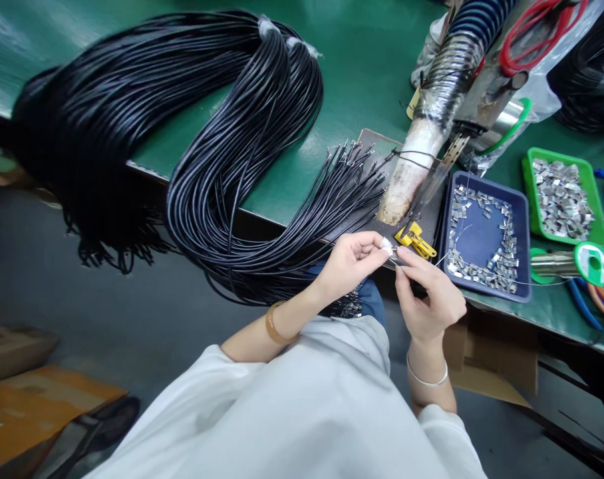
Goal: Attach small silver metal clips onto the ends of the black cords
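Note:
My left hand [349,266] is closed in a pinch above the table's near edge. At its fingertips shows a small white piece [386,247]; I cannot tell whether it is held or wrapped round a finger. Facing it, my right hand [429,293] also pinches, its fingertips almost meeting the left ones. A thin dark piece shows between them, too small to name. Just beyond the fingers lies a yellow tool [416,239]. A bundle of black cables [282,246] runs behind my left hand, stripped ends [352,156] pointing toward a brown board.
A blue tray [481,239] of small metal pieces stands right of my hands, beside a green tray [564,196] with more. A wire spool [594,265] and pliers [589,303] lie at the right. A wrapped hose [432,113] slopes down to the board. More black cable hangs over the left edge.

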Action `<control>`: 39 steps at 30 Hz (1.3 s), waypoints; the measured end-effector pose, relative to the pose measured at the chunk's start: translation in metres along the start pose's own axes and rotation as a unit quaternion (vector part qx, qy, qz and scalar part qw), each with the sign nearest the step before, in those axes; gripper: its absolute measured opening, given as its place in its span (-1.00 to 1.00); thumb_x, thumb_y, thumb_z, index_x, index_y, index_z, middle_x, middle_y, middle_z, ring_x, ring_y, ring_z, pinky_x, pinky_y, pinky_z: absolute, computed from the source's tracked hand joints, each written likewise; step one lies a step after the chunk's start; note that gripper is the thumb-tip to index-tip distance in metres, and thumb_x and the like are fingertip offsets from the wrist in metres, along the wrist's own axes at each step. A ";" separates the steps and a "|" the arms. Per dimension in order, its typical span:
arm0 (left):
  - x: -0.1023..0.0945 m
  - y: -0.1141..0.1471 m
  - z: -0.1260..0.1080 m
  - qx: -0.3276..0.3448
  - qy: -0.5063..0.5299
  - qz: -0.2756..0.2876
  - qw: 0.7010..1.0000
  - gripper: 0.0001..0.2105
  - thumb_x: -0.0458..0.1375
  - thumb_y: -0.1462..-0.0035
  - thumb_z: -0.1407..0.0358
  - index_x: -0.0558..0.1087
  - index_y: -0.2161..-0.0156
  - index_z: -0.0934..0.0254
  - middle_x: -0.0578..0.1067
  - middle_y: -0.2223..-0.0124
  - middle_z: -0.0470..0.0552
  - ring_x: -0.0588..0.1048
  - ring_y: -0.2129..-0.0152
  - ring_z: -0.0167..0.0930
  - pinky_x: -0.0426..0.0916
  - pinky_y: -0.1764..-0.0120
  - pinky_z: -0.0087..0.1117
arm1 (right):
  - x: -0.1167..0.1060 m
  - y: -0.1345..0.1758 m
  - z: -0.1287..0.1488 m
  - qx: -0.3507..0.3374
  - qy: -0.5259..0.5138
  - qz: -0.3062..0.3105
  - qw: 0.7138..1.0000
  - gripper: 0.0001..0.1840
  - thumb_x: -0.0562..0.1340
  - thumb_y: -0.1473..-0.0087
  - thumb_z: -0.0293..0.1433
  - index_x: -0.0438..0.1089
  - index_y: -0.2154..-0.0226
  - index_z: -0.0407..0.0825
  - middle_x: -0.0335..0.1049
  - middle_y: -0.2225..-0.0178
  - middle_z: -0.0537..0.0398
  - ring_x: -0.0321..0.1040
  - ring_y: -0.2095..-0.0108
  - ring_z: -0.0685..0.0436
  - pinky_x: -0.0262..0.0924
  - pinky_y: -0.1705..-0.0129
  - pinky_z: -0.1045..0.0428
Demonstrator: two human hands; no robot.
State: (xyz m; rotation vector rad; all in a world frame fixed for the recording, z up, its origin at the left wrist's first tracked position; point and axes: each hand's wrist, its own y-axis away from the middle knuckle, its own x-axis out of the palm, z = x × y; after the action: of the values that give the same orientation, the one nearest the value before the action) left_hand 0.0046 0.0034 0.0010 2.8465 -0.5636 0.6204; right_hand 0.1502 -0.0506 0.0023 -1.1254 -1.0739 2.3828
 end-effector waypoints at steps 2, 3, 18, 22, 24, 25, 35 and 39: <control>0.000 0.000 0.000 0.006 -0.005 -0.002 1.000 -0.76 0.37 0.01 0.23 0.44 0.43 0.35 0.27 0.59 -0.22 0.17 0.64 -0.62 0.16 0.50 -0.53 | 0.000 0.000 -0.001 -0.010 0.015 0.004 1.000 -0.73 0.33 -0.04 -0.59 0.45 0.22 0.04 0.61 0.15 0.12 0.59 0.14 -0.11 0.52 0.06 0.01; 0.000 0.000 0.000 0.009 -0.007 -0.003 1.000 -0.76 0.38 0.01 0.24 0.45 0.42 0.35 0.28 0.58 -0.21 0.18 0.64 -0.62 0.16 0.50 -0.53 | 0.000 0.000 -0.001 -0.014 0.021 0.006 1.000 -0.73 0.33 -0.04 -0.59 0.45 0.21 0.04 0.61 0.15 0.11 0.58 0.14 -0.12 0.52 0.06 0.00; -0.002 -0.001 0.003 0.003 -0.018 -0.022 1.000 -0.85 0.33 0.00 0.31 0.53 0.39 0.38 0.50 0.47 -0.07 0.40 0.52 -0.55 0.31 0.37 -0.52 | -0.001 0.002 -0.002 0.053 -0.033 -0.018 0.998 -0.77 0.33 -0.04 -0.57 0.44 0.24 0.03 0.61 0.18 0.11 0.59 0.17 -0.12 0.53 0.08 -0.04; -0.001 0.000 0.004 0.004 -0.034 -0.021 0.999 -0.89 0.29 -0.02 0.34 0.53 0.39 0.38 0.49 0.48 -0.07 0.39 0.53 -0.55 0.30 0.39 -0.53 | 0.001 0.001 -0.004 0.076 0.006 -0.059 0.995 -0.77 0.35 -0.02 -0.58 0.44 0.26 0.01 0.60 0.20 0.09 0.58 0.16 -0.12 0.51 0.09 -0.04; 0.000 -0.001 0.004 0.014 -0.035 -0.019 0.999 -0.90 0.29 0.00 0.35 0.52 0.39 0.38 0.48 0.48 -0.08 0.37 0.54 -0.56 0.29 0.40 -0.54 | 0.003 0.001 -0.004 0.078 0.004 -0.043 0.996 -0.78 0.34 -0.04 -0.57 0.44 0.25 0.01 0.60 0.20 0.07 0.57 0.14 -0.12 0.50 0.08 -0.06; 0.001 -0.001 0.004 0.018 -0.040 -0.020 0.999 -0.90 0.28 0.00 0.35 0.51 0.40 0.38 0.47 0.49 -0.08 0.36 0.55 -0.57 0.28 0.41 -0.54 | 0.004 0.001 -0.004 0.078 -0.002 -0.033 0.996 -0.79 0.34 -0.05 -0.57 0.44 0.25 0.01 0.59 0.19 0.07 0.57 0.15 -0.12 0.50 0.08 -0.05; 0.003 -0.004 0.004 0.033 -0.109 -0.040 0.993 -0.88 0.22 -0.07 0.32 0.45 0.38 0.37 0.20 0.57 -0.19 0.13 0.62 -0.60 0.06 0.53 -0.54 | 0.012 -0.001 -0.005 0.053 0.017 -0.029 0.998 -0.77 0.32 -0.06 -0.57 0.41 0.24 0.02 0.57 0.13 0.06 0.56 0.15 -0.07 0.50 0.08 0.01; 0.004 -0.006 0.005 0.035 -0.111 -0.039 0.992 -0.88 0.18 -0.12 0.31 0.42 0.37 0.35 0.15 0.57 -0.20 0.10 0.62 -0.60 0.05 0.53 -0.55 | 0.012 -0.003 -0.007 0.057 0.012 -0.033 0.998 -0.77 0.34 -0.04 -0.58 0.42 0.24 0.00 0.57 0.13 0.04 0.55 0.16 -0.07 0.50 0.10 0.00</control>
State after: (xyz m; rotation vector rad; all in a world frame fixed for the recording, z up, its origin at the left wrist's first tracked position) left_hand 0.0119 0.0067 -0.0026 3.0083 -0.4669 0.3192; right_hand 0.1479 -0.0382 -0.0047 -1.0599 -0.9405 2.3416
